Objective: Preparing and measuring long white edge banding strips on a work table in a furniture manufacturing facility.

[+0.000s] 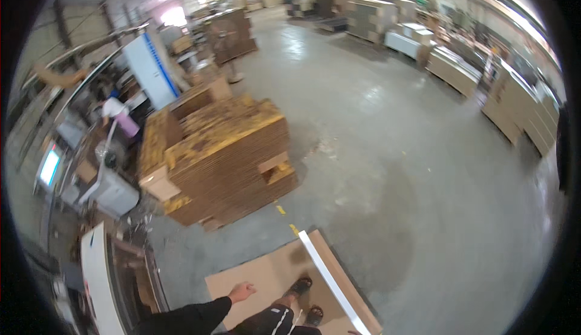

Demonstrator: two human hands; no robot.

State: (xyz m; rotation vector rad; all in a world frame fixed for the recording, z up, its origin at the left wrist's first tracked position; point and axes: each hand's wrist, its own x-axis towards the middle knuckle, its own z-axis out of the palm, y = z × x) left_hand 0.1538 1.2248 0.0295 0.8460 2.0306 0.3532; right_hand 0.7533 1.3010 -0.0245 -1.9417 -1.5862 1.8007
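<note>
My left hand [242,291] hangs over a flat brown cardboard sheet [266,262] on the floor. Its fingers are slightly bent and apart, and nothing shows in them. A long white strip [330,277] runs lengthwise over the right part of the cardboard, passing beside my feet in dark sandals. Only a sliver of my right hand [353,333] enters at the bottom edge, close to the strip's near end. The rest of that hand lies outside the picture, so its grip on the strip is hidden.
A big stack of brown cardboard [230,165] stands ahead to the left. At the near left is a white-sided frame [100,274]. Further left, a person [121,114] works among machines beside a lit screen [49,165]. Stacked panels [520,105] line the right side.
</note>
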